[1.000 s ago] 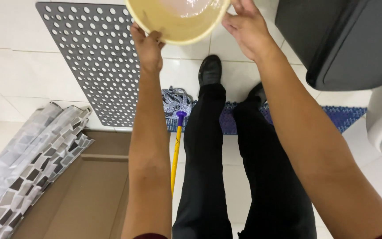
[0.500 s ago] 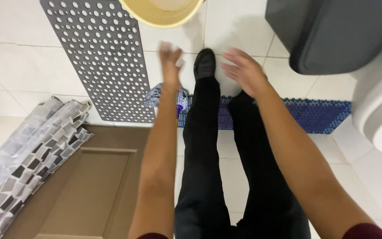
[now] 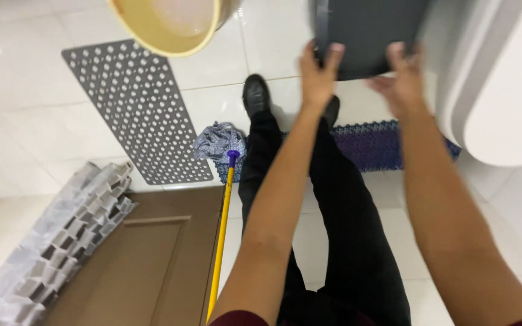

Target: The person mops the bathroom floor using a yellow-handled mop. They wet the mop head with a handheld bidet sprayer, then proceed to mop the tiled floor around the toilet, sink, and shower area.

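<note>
Both my arms reach forward to a dark grey bin [image 3: 370, 30] at the top of the view. My left hand [image 3: 318, 73] has its fingers laid over the bin's near edge. My right hand [image 3: 401, 79], slightly blurred, holds the same edge a little to the right. A yellow basin [image 3: 164, 27] stands apart at the top left, with neither hand on it. Below my arms are my black trousers and black shoes [image 3: 255, 93] on white floor tiles.
A grey perforated mat [image 3: 134, 108] lies on the left. A mop with a yellow handle [image 3: 220, 241] and grey head [image 3: 215, 142] rests beside a purple mat [image 3: 376, 145]. A white rounded fixture [image 3: 502, 78] is at the right. A brown door [image 3: 134, 265] and a patterned grey cloth [image 3: 61, 241] are at the lower left.
My hands let go of the yellow basin, swung to the right and came onto the dark grey bin's edge. The view has turned right, so the basin now sits at the top left.
</note>
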